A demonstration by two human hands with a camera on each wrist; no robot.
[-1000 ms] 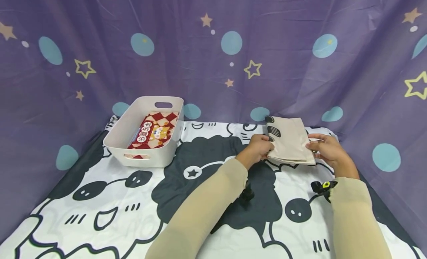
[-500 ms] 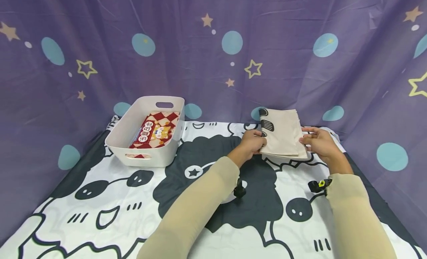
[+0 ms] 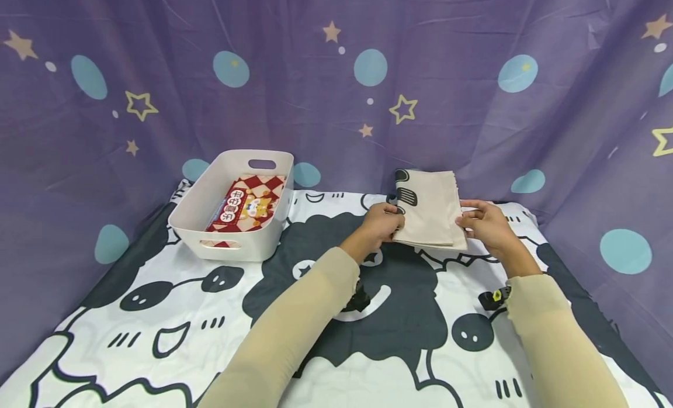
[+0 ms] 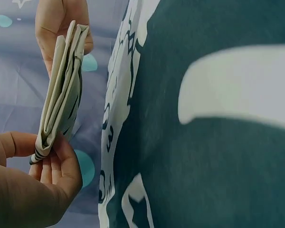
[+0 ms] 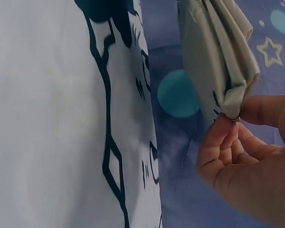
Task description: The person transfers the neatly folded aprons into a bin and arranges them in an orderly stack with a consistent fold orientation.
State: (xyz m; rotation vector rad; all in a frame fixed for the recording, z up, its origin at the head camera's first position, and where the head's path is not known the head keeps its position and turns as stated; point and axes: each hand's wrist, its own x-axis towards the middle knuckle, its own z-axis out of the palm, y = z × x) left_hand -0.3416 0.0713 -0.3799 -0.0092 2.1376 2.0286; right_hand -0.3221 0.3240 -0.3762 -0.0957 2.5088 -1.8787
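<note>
A folded cream cloth (image 3: 430,212) with black printed shapes along its left side is held up between both hands over the back of the bed-like surface. My left hand (image 3: 381,225) pinches its left edge, thumb on top and fingers beneath. At the opposite edge, my right hand (image 3: 486,225) pinches the cloth between thumb and fingers. Several stacked layers of the cloth (image 4: 61,90) show edge-on in the left wrist view. In the right wrist view, the thumb and fingertips of my right hand (image 5: 256,156) meet at one folded corner.
A white plastic basket (image 3: 231,242) with handle holes stands at the back left. Inside lies a red checkered packet (image 3: 247,203) with a cartoon animal. A black-and-white printed sheet (image 3: 368,361) covers the surface, and a purple curtain (image 3: 315,92) hangs behind it.
Both hands have moved left with the folded cloth, which has also risen slightly, mostly early on. The basket and packet stay in place; the head view has shifted a little.
</note>
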